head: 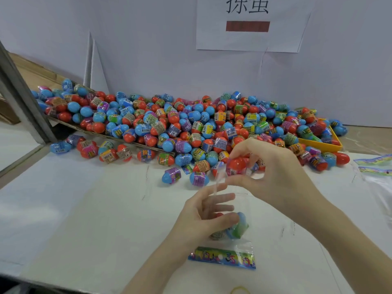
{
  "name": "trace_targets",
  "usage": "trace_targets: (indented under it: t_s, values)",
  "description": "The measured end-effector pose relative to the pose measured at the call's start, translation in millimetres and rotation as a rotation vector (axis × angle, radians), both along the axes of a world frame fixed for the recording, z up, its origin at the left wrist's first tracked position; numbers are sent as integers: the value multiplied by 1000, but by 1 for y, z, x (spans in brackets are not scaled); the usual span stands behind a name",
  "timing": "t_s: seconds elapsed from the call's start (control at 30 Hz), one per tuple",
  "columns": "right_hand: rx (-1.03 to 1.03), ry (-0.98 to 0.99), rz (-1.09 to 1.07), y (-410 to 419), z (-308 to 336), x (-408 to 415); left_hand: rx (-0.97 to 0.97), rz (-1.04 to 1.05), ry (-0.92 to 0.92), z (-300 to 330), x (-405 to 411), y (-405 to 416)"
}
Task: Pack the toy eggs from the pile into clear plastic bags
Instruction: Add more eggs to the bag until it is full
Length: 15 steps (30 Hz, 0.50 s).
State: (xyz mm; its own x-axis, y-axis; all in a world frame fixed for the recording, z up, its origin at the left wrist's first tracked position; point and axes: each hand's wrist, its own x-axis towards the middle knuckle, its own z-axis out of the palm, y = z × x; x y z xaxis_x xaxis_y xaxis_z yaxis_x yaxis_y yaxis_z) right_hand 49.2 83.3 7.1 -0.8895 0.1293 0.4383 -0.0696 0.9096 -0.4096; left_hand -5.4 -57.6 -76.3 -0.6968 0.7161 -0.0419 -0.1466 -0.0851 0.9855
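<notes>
Right hand (pixel 273 172) pinches red-and-label-wrapped plastic toy egg (pixel 237 166) in curled fingertips, just above mouth of clear plastic bag (pixel 244 209) — likely about to drop it in. Left hand (pixel 203 217) grips bag's side, fingers spread and lightly curled round film, probably holding opening steady. Blue and green egg (pixel 238 225) already inside. Bag's printed colourful header card (pixel 222 257) lies toward viewer on white table (pixel 84 209). Big pile of red and blue eggs (pixel 180 124) behind — plenty left.

white paper sign (pixel 252 24) with dark characters and a brown-red bar, stuck on the pale wall (pixel 148 49). yellow tray (pixel 324 145) at right on the white table (pixel 74 209). flat cardboard (pixel 70 126) at left. grey metal post (pixel 19 98) leaning far left. yellow rubber band (pixel 239 290) at bottom edge.
</notes>
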Motion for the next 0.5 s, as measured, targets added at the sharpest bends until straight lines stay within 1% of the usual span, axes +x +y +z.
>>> trace_targets:
  t_s: [0.1,0.17,0.37,0.5]
  values:
    - [16,-152,4,-2,0,-4,7,7,44,0,2,3]
    - [-13,-253,18,-1,-1,-8,8,15,61,-1,3,4]
    - [-103,-370,80,3,-5,-15,19,14,112,1,3,4]
    - [-180,-372,91,4,-9,-13,15,42,117,1,4,4]
